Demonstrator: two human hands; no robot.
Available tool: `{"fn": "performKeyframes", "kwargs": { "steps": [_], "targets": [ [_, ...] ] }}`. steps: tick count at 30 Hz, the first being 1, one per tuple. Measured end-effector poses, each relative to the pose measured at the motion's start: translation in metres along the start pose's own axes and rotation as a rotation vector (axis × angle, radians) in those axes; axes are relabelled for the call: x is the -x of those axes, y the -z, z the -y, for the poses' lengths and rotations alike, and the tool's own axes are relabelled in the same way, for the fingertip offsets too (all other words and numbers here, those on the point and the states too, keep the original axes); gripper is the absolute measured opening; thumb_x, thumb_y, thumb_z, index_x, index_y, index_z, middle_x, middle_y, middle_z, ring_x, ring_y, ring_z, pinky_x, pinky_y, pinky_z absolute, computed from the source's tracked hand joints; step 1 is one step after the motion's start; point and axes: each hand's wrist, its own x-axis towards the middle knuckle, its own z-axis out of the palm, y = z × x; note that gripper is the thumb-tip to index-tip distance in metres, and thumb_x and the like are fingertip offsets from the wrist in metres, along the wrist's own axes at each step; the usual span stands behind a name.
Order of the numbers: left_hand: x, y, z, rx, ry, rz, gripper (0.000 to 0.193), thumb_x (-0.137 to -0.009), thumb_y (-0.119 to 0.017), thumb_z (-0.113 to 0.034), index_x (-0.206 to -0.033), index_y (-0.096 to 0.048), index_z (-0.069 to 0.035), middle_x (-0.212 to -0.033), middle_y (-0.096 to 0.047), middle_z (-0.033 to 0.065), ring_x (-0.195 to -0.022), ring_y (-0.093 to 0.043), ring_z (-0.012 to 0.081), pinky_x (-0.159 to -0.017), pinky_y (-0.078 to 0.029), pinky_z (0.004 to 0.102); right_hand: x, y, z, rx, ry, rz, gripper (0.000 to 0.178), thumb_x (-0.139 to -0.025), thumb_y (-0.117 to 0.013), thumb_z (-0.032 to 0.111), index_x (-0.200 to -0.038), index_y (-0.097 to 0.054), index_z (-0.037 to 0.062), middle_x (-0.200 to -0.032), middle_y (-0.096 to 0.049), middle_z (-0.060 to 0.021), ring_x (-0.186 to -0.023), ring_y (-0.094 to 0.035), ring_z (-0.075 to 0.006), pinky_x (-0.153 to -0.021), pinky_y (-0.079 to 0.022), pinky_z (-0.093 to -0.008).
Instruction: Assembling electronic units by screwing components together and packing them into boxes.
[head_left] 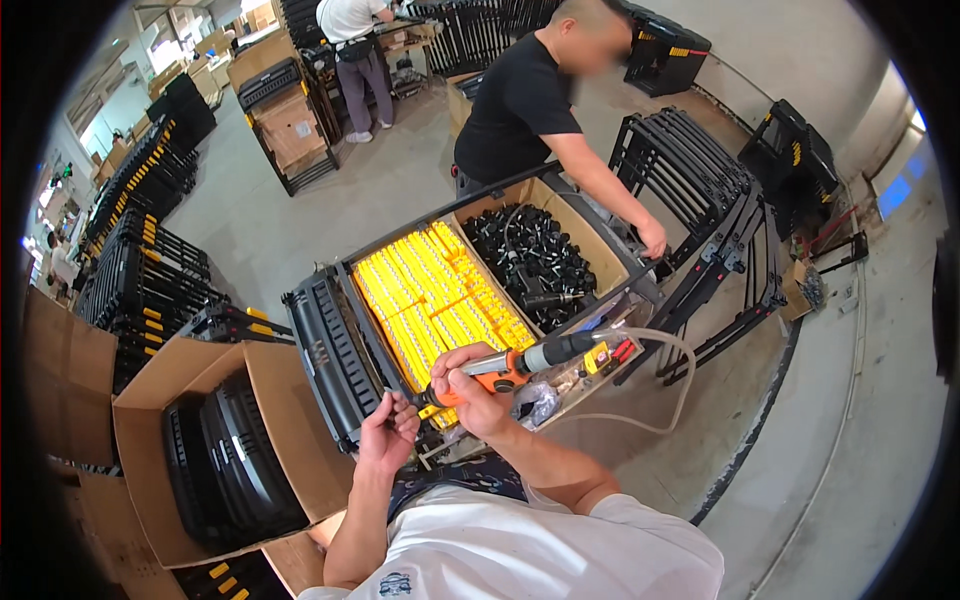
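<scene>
My right hand [472,392] is wrapped round an orange and grey pneumatic screwdriver [508,369], held sideways with its tip toward my left. A clear hose [690,365] loops from its far end. My left hand [388,430] is at the tip with fingers pinched together; whatever small thing they hold is too small to make out. Just beyond both hands lie rows of yellow strips [420,290] in a black frame. Beside them stands a cardboard box of black knobs with screws [530,255]. A ribbed black plastic panel [328,350] edges the frame on the left.
An open cardboard box [285,420] with curved black panels stands at my left. Across the frame, a person in a black shirt [515,105] reaches a hand toward its right end. Folded black frames [690,170] lean at the right. Another person [355,60] stands farther back.
</scene>
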Motion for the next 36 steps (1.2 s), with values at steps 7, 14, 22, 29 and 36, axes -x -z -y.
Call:
{"fn": "performKeyframes", "kwargs": {
  "steps": [7,14,22,29,36],
  "targets": [
    [-0.004,-0.017,0.002,-0.029,-0.027,-0.205,0.015,-0.094,-0.055,-0.015,-0.102,-0.055,-0.002,-0.082,-0.052,0.0017,-0.071,-0.047,0.0099,-0.063,-0.043,0.0222,-0.001,-0.005,-0.008,0.108,0.169,-0.015,0.013,-0.088,-0.056,0.005,-0.099,-0.051,0.0004,-0.089,-0.059,-0.0173,-0.072,-0.057,-0.0183,-0.070,-0.050,-0.0333],
    [-0.009,-0.008,-0.029,-0.001,-0.098,-0.218,0.018,-0.093,-0.058,-0.017,-0.101,-0.054,-0.001,-0.080,-0.051,0.0001,-0.069,-0.045,0.0076,-0.063,-0.042,0.0195,-0.023,-0.023,-0.051,0.189,0.159,-0.019,0.018,-0.087,-0.058,0.015,-0.096,-0.050,0.0021,-0.086,-0.058,-0.0155,-0.071,-0.056,-0.0204,-0.068,-0.049,-0.0341],
    [-0.006,0.030,-0.083,0.280,-0.241,-0.238,0.020,-0.094,-0.057,-0.021,-0.098,-0.054,-0.002,-0.079,-0.049,-0.0002,-0.068,-0.045,0.0079,-0.062,-0.041,0.0195,-0.049,-0.060,-0.134,0.319,0.101,0.034,0.018,-0.089,-0.053,0.019,-0.097,-0.050,0.0034,-0.086,-0.058,-0.0149,-0.070,-0.054,-0.0202,-0.069,-0.046,-0.0363],
    [0.009,0.071,-0.132,0.336,-0.369,-0.281,0.021,-0.095,-0.056,-0.023,-0.096,-0.056,-0.002,-0.080,-0.050,0.0007,-0.067,-0.044,0.0082,-0.062,-0.042,0.0204,-0.056,-0.085,-0.207,0.351,0.024,0.160,0.018,-0.090,-0.053,0.018,-0.098,-0.051,0.0027,-0.088,-0.059,-0.0159,-0.070,-0.055,-0.0197,-0.068,-0.046,-0.0366],
    [-0.007,0.096,-0.163,0.344,-0.375,-0.337,0.021,-0.094,-0.057,-0.023,-0.097,-0.056,-0.002,-0.078,-0.050,-0.0001,-0.066,-0.044,0.0079,-0.060,-0.041,0.0197,-0.069,-0.086,-0.257,0.401,-0.020,0.211,0.015,-0.091,-0.054,0.013,-0.098,-0.051,0.0013,-0.091,-0.060,-0.0177,-0.070,-0.055,-0.0196,-0.068,-0.047,-0.0352]
  ]
}}
